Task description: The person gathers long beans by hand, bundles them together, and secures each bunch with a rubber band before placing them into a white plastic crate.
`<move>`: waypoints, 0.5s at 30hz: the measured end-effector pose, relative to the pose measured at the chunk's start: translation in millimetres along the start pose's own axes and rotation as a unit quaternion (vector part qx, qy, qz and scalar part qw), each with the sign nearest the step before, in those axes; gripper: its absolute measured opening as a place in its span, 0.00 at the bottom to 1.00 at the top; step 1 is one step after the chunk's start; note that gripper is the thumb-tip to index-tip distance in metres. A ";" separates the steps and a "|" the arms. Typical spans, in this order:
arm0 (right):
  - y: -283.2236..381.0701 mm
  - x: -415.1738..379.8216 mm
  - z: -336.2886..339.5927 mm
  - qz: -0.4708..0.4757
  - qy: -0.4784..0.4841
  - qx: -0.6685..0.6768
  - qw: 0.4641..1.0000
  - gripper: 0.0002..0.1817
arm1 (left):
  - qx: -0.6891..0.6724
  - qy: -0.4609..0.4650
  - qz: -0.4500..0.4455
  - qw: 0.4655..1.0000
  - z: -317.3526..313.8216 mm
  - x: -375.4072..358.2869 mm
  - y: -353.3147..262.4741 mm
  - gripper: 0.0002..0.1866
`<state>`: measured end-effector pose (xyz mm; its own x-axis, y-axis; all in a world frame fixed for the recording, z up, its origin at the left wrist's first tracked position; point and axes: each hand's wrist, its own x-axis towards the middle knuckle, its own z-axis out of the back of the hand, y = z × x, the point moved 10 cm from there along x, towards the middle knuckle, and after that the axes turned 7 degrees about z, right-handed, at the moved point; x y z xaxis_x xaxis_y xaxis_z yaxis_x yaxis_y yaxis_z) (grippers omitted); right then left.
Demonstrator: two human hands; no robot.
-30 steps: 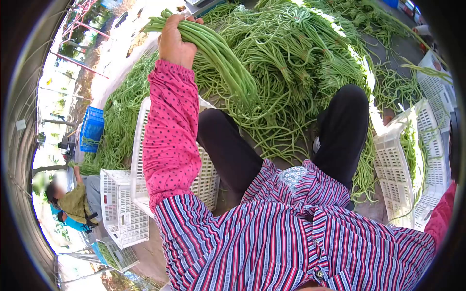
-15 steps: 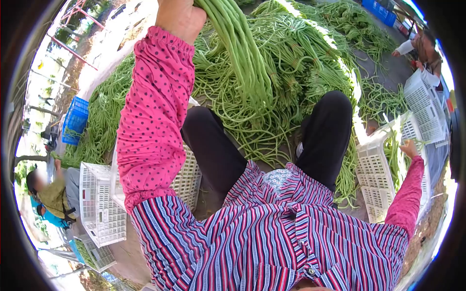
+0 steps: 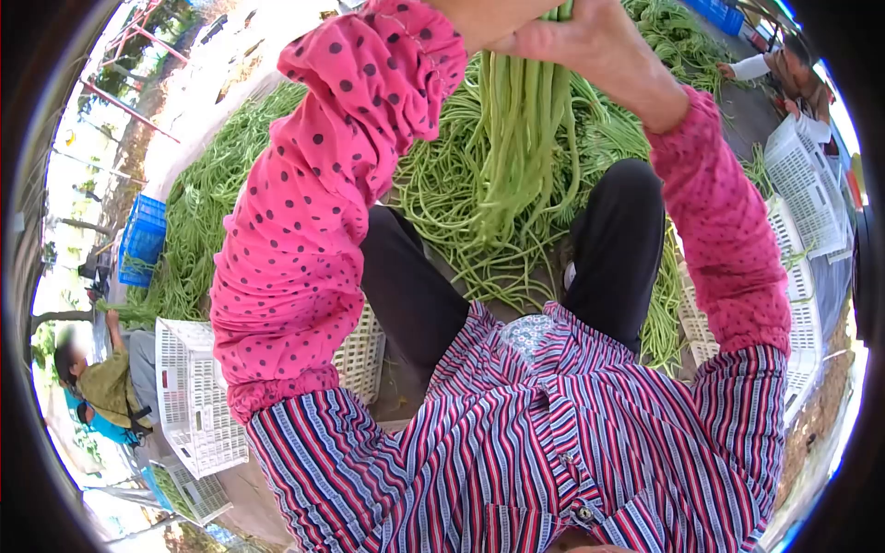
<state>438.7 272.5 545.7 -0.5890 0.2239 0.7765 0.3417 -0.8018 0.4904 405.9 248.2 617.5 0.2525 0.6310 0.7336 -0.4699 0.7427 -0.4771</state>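
A bundle of green yard-long beans (image 3: 525, 138) hangs from both my hands at the top edge of the view, its lower ends dangling over the pile. My right hand (image 3: 590, 39) is closed around the upper part of the bundle, thumb across it. Beside it my left hand (image 3: 493, 17) grips the same bundle from the left; its fingers are partly hidden and cut off by the frame edge. Beneath lies a large heap of yard-long beans (image 3: 442, 189), spread on the ground between and beyond my knees.
White plastic crates stand at my left (image 3: 198, 396) and right (image 3: 797, 304), another (image 3: 802, 180) farther right. A blue crate (image 3: 142, 241) sits far left. One person (image 3: 111, 387) is at the left, another (image 3: 797, 78) at the upper right, near more beans.
My right hand has left the white crate on the right and come up to the bundle. My left hand has shifted right with the beans, which now hang more vertically.
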 end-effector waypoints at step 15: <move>-36.7 46.2 -20.4 -0.146 -0.082 0.262 0.950 0.17 | -0.211 -0.159 0.169 0.949 -10.0 -102.8 79.3 0.22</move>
<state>384.0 300.9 555.5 -0.6070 0.5134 0.6066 0.5241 -0.3152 0.7912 351.2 244.5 499.5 -0.1526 0.7992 0.5814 -0.0804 0.5763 -0.8133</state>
